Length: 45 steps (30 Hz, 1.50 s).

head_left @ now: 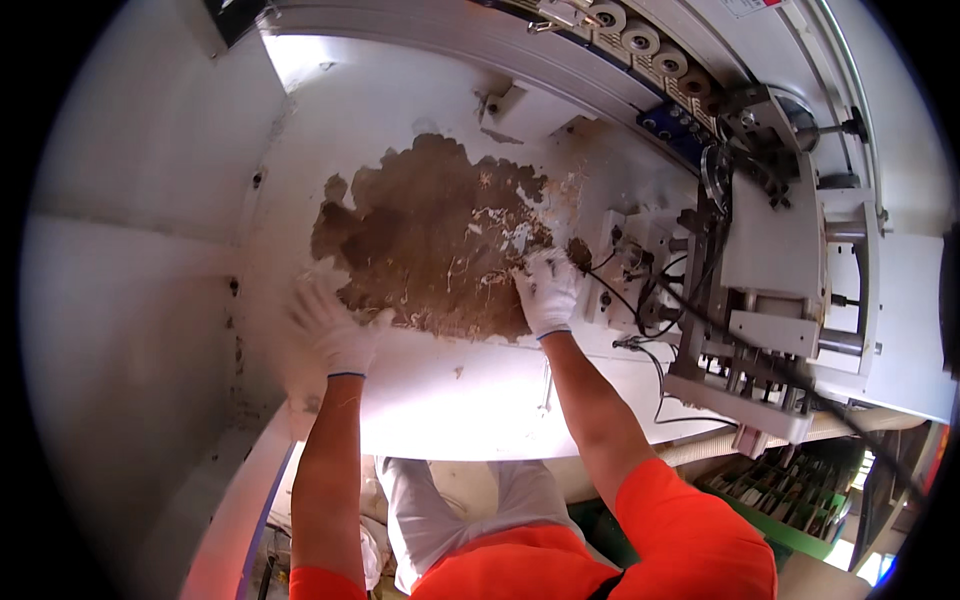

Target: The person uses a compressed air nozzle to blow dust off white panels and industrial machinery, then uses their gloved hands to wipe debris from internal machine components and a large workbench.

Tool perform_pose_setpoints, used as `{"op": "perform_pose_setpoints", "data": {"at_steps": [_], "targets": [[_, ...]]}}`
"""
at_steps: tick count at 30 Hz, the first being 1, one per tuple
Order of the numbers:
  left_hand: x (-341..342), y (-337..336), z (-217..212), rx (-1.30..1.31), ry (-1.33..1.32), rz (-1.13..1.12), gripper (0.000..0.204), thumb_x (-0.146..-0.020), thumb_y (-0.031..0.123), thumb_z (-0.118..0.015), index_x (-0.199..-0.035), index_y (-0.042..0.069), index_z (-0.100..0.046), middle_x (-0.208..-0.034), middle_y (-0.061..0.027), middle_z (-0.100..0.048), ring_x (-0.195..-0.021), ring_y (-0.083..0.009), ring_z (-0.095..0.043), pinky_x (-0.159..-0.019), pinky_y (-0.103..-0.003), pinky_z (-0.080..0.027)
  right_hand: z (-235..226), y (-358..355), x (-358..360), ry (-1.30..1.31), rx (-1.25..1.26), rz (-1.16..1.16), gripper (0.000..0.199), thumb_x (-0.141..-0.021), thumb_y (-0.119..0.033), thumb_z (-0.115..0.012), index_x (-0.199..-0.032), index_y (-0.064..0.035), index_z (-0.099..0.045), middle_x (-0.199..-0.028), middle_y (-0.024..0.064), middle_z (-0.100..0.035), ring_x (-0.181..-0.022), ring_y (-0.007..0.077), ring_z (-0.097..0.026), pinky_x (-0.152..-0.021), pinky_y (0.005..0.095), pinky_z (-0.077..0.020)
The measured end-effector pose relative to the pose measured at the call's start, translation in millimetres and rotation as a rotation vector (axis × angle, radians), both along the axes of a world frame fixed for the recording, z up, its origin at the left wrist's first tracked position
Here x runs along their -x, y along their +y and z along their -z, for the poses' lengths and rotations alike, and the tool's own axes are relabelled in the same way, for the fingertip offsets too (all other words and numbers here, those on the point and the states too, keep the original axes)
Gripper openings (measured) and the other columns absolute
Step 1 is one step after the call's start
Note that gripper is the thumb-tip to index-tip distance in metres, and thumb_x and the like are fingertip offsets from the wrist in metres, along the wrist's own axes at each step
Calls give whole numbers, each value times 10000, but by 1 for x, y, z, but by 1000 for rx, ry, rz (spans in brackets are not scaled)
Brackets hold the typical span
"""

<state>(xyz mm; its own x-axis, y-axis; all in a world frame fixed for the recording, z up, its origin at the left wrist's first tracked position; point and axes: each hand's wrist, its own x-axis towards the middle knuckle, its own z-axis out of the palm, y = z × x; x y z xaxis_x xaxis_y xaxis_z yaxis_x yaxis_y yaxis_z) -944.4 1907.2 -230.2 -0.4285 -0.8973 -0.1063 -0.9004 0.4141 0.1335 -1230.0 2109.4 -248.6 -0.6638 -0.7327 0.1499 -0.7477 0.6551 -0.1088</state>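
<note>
Both hands wear white knit gloves with blue cuffs. My left hand (335,325) rests with its fingers spread at the left front edge of a wide brown patch (420,230), perhaps dust or dried residue. The patch lies on a white metal surface (470,375) inside a machine. Its right part is streaked with pale, flaky bits. There my right hand (548,287) bends its fingers down against the patch's right edge. Whatever those fingers may hold is hidden under the glove. Just beyond that hand sits a small dark brown clump (579,251).
On the right stands a machine assembly (770,290) with rods, brackets and black cables (655,300). A row of rollers (640,40) runs along the top. White panel walls (140,280) close off the left. A green crate (800,535) of thin pieces stands at lower right.
</note>
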Motion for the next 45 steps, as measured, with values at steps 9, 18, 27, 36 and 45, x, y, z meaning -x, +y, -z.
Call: {"op": "perform_pose_setpoints", "data": {"at_steps": [9,18,27,36,45], "targets": [[62,-44,17,-12,42,235,1314,-626,773,-730,-1518,-82,-284,-1590,-270,-292,-1500,-448,-207,-1233,-589,-133,19,-87,133,-116,315,499,921,-857,-617,-672,-1508,-37,-372,-1521,339,-375,-1372,500,-421,-1109,523,-391],[103,-38,16,-178,291,660,1371,-472,683,-863,-1462,-105,-334,-1561,-330,-295,-1497,-484,-212,-1237,-597,-147,6,-121,90,-182,75,-185,456,-941,-360,-609,-1269,-45,-625,-1291,253,-594,-1277,467,-503,-1090,522,-396],[115,13,35,-292,726,816,656,-742,205,-704,-1310,-32,-476,-1323,-276,-522,-1216,-471,-527,-1103,-544,-408,5,-51,-87,-970,225,-75,551,-823,-170,-663,-1348,-85,-519,-1234,214,-605,-1157,372,-601,-975,492,-511],[98,23,22,-205,527,648,576,-720,188,-729,-1271,92,-592,-1260,-135,-558,-1106,-341,-538,-1001,-511,-392,-17,-27,-64,-104,172,-94,741,-752,-289,-811,-1364,-16,-496,-1397,249,-491,-1243,418,-527,-1005,514,-480],[178,-31,21,-117,513,446,697,-738,171,-750,-1388,51,-529,-1525,-224,-384,-1453,-444,-286,-1227,-555,-187,15,-116,33,-457,484,-169,644,-907,-208,-641,-1440,76,-416,-1453,289,-466,-1395,451,-398,-1195,515,-269]]}}
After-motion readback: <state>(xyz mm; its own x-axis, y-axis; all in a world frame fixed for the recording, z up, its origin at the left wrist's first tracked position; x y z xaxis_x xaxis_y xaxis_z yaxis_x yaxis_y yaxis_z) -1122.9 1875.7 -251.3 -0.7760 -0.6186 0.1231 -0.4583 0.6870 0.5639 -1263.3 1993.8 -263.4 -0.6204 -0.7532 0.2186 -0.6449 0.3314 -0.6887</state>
